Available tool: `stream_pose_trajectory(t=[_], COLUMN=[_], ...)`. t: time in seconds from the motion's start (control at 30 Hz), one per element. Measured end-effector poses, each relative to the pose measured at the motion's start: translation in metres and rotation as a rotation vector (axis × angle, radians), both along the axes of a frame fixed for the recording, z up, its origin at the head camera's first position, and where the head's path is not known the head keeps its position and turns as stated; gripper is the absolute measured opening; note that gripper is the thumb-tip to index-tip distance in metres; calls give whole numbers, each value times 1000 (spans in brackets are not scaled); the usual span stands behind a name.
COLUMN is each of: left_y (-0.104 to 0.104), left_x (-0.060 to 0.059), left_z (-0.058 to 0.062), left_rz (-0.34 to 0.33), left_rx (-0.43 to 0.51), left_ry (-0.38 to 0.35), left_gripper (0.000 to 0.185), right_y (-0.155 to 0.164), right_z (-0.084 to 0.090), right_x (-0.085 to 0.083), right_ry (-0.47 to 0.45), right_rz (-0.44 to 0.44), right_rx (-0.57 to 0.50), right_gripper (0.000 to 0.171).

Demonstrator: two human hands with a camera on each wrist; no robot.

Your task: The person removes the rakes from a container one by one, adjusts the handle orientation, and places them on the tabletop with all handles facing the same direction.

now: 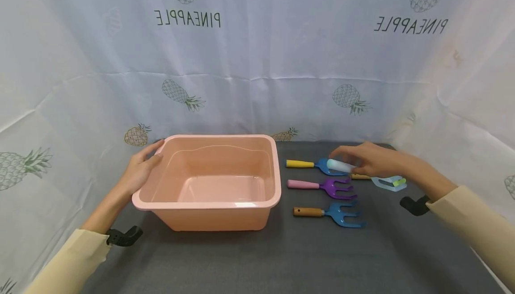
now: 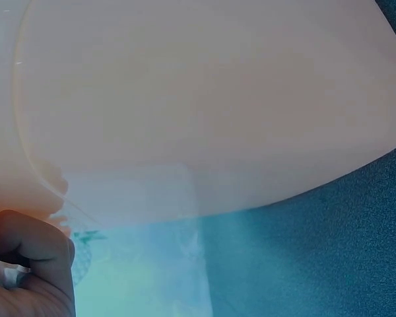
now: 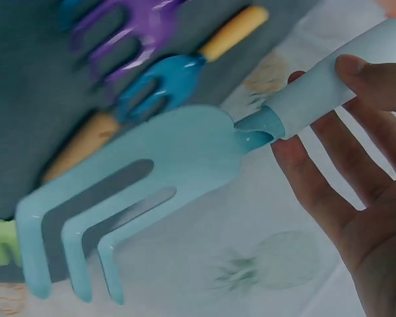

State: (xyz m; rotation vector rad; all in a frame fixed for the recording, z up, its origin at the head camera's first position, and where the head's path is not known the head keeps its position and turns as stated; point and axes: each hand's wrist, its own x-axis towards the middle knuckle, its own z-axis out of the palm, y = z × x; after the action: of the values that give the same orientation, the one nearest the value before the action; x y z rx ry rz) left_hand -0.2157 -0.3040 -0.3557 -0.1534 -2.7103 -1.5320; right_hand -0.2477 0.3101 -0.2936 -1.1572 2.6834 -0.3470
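My left hand (image 1: 138,171) grips the left rim of a peach plastic basin (image 1: 205,217), which stands upright. In the left wrist view, curled fingers (image 2: 36,241) show at the basin's edge. On the right, my right hand (image 1: 374,160) holds a light blue garden hand fork (image 3: 185,142) by its pale handle, thumb on one side and fingers on the other. Its three bent tines point away from the hand, above the table. Below it lies a fork with a wooden handle (image 3: 86,145) and lime-green tines (image 3: 1,241), its middle hidden behind the light blue fork.
Between basin and right hand, several forks lie on the dark grey table (image 1: 257,262): a yellow-handled blue fork (image 1: 299,164), a pink-handled purple fork (image 1: 303,184) and a wooden-handled blue fork (image 1: 307,212). A white pineapple-print curtain (image 1: 257,52) encloses the back and sides.
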Motion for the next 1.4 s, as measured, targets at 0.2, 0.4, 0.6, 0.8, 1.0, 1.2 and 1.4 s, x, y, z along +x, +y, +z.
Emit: stream_pose_trajectory(t=[0.2,0.4,0.6,0.8,1.0,1.2,1.4], left_y=[-1,-1,-1,-1,-1,0,0], left_x=[1,3,2,0,1,2,0], left_z=[0,1,0,-1,0,1,-1], left_rz=[2,6,8,12,6,4,-1], left_rx=[5,5,0,1,9,3,6], left_ry=[-4,-2,1,0,1,5,-1], left_gripper=[60,61,61,60,61,62,62], right_y=[32,55,72,85,98,107,108], right_z=[-25,-47,-65,-79,-98,-115,-123], right_x=[0,-1,0,1,-1,-2,-3], right_ry=[-42,-31,-39,-111,-167,-84,-37], right_rz=[-71,-85,-101,-163,-207,-141,-116], right_rx=[-5,-12,12,14,-14,19,45], right_gripper=[53,51,51,47,48,47,49])
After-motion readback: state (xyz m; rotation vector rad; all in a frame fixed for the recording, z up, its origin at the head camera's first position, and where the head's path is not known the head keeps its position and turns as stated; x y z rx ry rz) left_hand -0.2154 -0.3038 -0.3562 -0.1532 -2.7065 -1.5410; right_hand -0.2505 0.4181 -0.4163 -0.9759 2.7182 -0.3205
